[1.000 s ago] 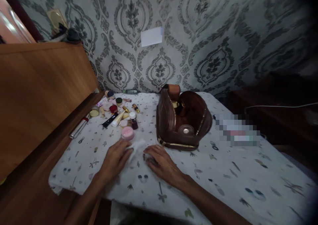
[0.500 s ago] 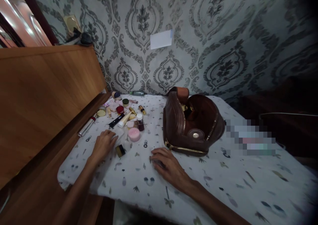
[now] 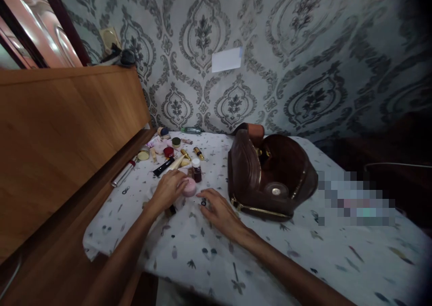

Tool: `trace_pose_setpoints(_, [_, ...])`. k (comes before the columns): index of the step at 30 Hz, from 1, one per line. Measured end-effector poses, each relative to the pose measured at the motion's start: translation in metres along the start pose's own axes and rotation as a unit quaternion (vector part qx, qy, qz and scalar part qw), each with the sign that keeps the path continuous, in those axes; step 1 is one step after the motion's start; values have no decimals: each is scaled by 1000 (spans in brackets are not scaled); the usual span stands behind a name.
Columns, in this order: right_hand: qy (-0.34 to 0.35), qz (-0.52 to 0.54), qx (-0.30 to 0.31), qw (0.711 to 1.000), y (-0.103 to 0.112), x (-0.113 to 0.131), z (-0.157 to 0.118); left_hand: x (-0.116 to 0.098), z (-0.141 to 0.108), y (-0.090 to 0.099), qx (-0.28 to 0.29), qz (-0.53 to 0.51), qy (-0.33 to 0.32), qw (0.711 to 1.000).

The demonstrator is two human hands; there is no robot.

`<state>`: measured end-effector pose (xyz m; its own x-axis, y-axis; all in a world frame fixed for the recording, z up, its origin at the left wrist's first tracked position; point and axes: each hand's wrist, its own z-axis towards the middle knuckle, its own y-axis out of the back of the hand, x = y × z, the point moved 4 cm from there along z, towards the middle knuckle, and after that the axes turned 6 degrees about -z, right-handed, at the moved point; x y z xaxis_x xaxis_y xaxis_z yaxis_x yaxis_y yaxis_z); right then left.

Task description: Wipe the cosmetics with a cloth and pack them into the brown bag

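My left hand (image 3: 169,190) reaches over the small items, its fingertips at the left side of a round pink jar (image 3: 189,187); whether they grip it I cannot tell. A dark item lies partly hidden beneath that hand. My right hand (image 3: 219,213) is just right of the jar, fingers apart and holding nothing. Behind the jar stands a dark bottle with a white cap (image 3: 196,170). A black tube (image 3: 164,166), a red jar (image 3: 168,152) and a gold-and-black tube (image 3: 199,153) lie farther back. To the right, a brown leather bag (image 3: 270,180) sits unzipped.
The patterned cloth (image 3: 266,261) covers the table. A wooden cabinet side (image 3: 74,117) rises along the left, and the papered wall (image 3: 232,85) closes the back. A silvery tube (image 3: 123,174) lies by the left edge. Something pixelated lies at the right.
My left hand has moved right, from beside the clear item to the pink jar, now covering part of the dark item. My right hand has spread its fingers near the jar. The view has shifted slightly.
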<state>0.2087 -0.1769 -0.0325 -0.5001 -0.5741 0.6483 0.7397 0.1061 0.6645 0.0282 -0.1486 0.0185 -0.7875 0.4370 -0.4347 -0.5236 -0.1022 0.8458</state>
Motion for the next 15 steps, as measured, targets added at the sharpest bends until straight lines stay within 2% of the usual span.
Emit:
trace_pose_setpoints(3, [4, 11, -49, 999, -19, -3, 16, 16, 10, 1, -9, 0, 9, 1000])
trace_pose_setpoints(7, [-12, 27, -85, 996, -41, -12, 22, 51, 30, 6, -20, 14, 36, 999])
trace_pose_setpoints(11, [-12, 44, -101, 994, -46, -15, 18, 94, 58, 15, -33, 51, 88, 994])
trace_pose_setpoints(15, [-46, 58, -94, 993, -45, -18, 16, 133, 76, 25, -68, 124, 165, 976])
